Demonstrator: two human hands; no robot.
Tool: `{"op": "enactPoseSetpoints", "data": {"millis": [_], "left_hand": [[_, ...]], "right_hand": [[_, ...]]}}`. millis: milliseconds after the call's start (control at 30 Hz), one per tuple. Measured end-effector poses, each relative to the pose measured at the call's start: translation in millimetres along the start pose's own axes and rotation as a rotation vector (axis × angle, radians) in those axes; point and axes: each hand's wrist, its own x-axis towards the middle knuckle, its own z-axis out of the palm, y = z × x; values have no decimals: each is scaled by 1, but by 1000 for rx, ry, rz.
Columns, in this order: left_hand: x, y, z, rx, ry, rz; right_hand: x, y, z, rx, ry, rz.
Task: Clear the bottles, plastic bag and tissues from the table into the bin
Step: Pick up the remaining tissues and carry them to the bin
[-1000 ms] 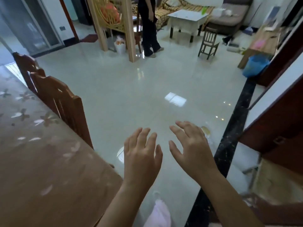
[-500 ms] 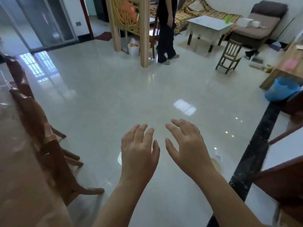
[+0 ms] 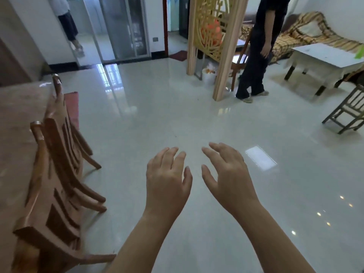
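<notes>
The left hand (image 3: 167,186) and right hand (image 3: 228,178) hover side by side, not touching, over the glossy floor (image 3: 157,119). Each grip is loose, fingers spread, holding nothing. The surface (image 3: 17,134) lies left, behind wooden chairs (image 3: 59,174). A small white bin (image 3: 209,75) stands far off, just beside the lattice screen (image 3: 212,26).

Left hand (image 3: 167,182) and right hand (image 3: 228,174) hover side by side, fingers spread and empty, over glossy floor (image 3: 157,119) well in front of a wooden lattice screen (image 3: 210,26). A white bin (image 3: 209,76) sits at the screen's foot; a dark-clothed person (image 3: 260,46) stands beside it.
</notes>
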Motion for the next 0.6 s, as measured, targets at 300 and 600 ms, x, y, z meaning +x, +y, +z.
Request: {"op": "enactPoseSetpoints", "data": {"millis": [300,600], "left_hand": [[93,-78,47,124,31,-176],[226,-228,90,140,31,-314]], "right_hand": [[136,19,90,112,-69,-158],[323,-13,209,157,-62,-271]]}}
